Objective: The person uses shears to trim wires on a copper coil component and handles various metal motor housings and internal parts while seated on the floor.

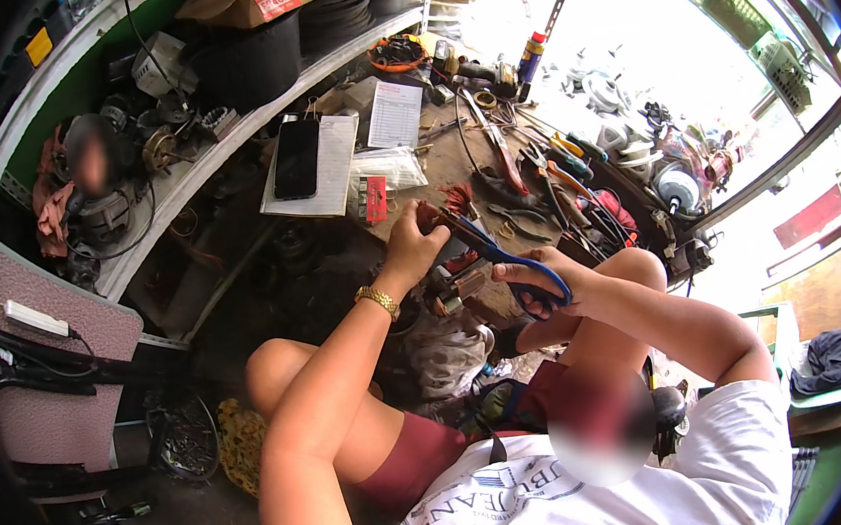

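My right hand (554,279) has its fingers through the blue handle loops of a pair of scissors (541,264). The blades point up and left toward my left hand (413,245), which wears a gold-coloured wristwatch (377,303). The left fingers are closed in a pinch on a small reddish-brown piece (428,215), too small to name surely. Close by the blades is a tuft of red strands (457,198); I cannot tell whether it joins the held piece. Below the scissors lies a metal part with a copper-coloured face (463,288).
On the bench, a black phone (296,159) rests on an open notebook (340,160), near a printed sheet (393,113) and a red card (372,199). Pliers (537,158) and several hand tools crowd the right side. A shelf (220,145) of machine parts runs along the left.
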Demonstrator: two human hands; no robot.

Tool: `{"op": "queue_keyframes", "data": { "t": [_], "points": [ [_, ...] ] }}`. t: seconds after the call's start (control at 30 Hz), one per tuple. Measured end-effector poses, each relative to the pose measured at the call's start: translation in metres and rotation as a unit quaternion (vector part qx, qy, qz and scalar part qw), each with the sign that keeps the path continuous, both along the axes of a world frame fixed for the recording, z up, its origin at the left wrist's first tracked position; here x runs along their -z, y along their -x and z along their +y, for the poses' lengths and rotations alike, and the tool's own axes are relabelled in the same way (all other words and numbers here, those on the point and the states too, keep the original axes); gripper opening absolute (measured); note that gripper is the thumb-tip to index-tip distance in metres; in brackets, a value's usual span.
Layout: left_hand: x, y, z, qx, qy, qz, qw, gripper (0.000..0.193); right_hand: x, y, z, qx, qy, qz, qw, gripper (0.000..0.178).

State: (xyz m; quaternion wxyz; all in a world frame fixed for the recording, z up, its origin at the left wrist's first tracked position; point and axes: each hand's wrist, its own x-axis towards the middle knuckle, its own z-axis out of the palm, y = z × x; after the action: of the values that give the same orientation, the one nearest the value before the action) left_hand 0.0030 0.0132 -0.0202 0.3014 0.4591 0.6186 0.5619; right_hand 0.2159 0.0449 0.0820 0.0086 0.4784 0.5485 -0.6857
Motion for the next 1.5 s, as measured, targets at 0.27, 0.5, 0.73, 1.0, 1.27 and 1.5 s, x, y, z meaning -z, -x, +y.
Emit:
{"op": "queue_keyframes", "data": {
  "t": [0.27, 0.5, 0.73, 1.0, 1.27, 1.5],
  "points": [
    [-0.022, -0.031, -0.017, -0.266, -0.055, 0.130, 0.953, 0.055, 0.025, -0.009, -0.010, 0.026, -0.005, 0.033, 0.999, 0.037],
    [-0.058, -0.115, -0.086, 0.156, 0.210, -0.471, 0.843, 0.049, 0.016, -0.003, -0.014, 0.036, -0.012, 0.033, 0.999, 0.037],
    [-0.049, -0.116, -0.066, 0.235, 0.189, -0.298, 0.906, 0.053, 0.023, -0.002, -0.014, 0.015, -0.044, 0.018, 0.999, 0.038],
    [-0.021, -0.125, -0.068, 0.214, 0.150, -0.274, 0.925, 0.044, 0.033, 0.001, -0.027, 0.042, -0.101, 0.073, 0.991, 0.025],
    [-0.023, -0.122, -0.074, 0.207, 0.153, -0.238, 0.936, 0.046, 0.038, 0.000, -0.032, 0.026, -0.112, 0.064, 0.991, 0.027],
    [-0.026, -0.122, -0.076, 0.193, 0.166, -0.229, 0.939, 0.046, 0.041, 0.000, -0.032, 0.042, -0.104, 0.085, 0.990, 0.025]
  ]
}}
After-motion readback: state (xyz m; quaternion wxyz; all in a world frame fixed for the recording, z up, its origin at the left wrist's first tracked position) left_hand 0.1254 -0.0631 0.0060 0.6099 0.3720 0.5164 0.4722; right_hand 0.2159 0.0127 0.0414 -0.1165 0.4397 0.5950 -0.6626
